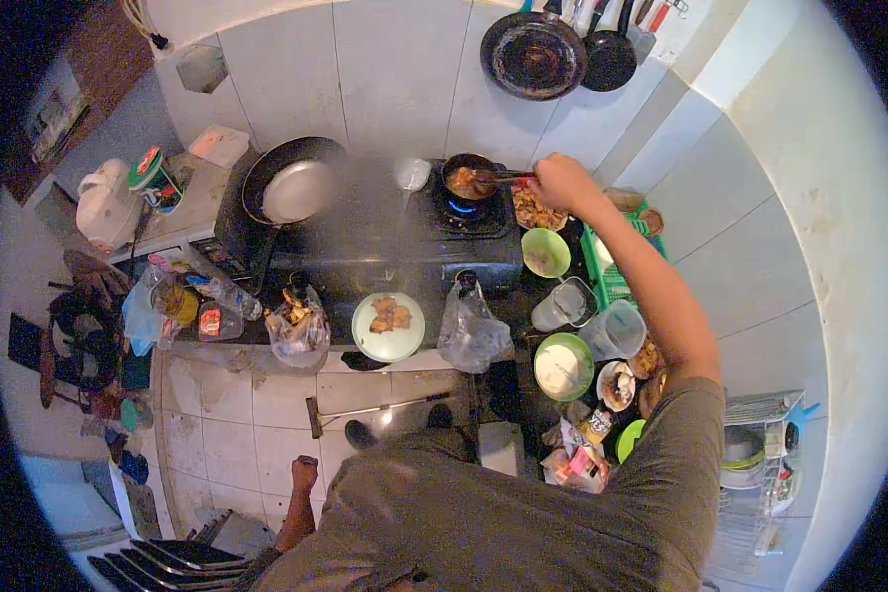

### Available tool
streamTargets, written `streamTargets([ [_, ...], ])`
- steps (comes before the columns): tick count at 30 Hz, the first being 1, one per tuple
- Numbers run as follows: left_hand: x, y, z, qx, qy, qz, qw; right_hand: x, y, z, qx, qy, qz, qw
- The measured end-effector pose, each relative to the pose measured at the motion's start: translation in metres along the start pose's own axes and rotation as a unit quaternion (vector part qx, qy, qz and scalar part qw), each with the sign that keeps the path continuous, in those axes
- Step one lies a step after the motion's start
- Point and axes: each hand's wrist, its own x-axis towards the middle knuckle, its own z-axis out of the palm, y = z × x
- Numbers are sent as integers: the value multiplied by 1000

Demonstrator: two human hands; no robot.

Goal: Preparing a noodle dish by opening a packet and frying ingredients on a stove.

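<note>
My right hand (562, 181) is closed around the handle of a dark utensil (499, 176) whose end is in a small black pan (470, 164). Browned food (460, 180) lies in that pan, over a blue flame on the gas stove (444, 251). My left hand (305, 468) hangs low at my side, fingers curled, with nothing seen in it. A pale green plate (388, 351) with several browned food pieces (390, 314) stands at the stove's front. Beside the pan, partly behind my forearm, is a heap of chopped browned food (536, 209).
A large frying pan (296, 189) sits on the stove's left. To the right are a green bowl (546, 253), a bowl of white batter-like mix (562, 368), clear plastic containers (613, 329) and a green basket (610, 277). Plastic bags (473, 329) hang at the front.
</note>
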Motion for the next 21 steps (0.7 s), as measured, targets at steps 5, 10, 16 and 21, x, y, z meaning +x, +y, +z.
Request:
streamTargets([
  [5,-10,-8,9,-118,52,-41,991,7,-24,-15,11,-29,-17,999],
  [10,-10,1,9,-125,-114,-274,947,8,-25,-21,14,-3,-4,1000],
  [16,-20,-8,23,-123,-93,-222,963,10,-22,-34,38,7,48,998],
  [21,-20,-21,24,45,-102,-89,990,10,-24,-25,41,10,67,997],
])
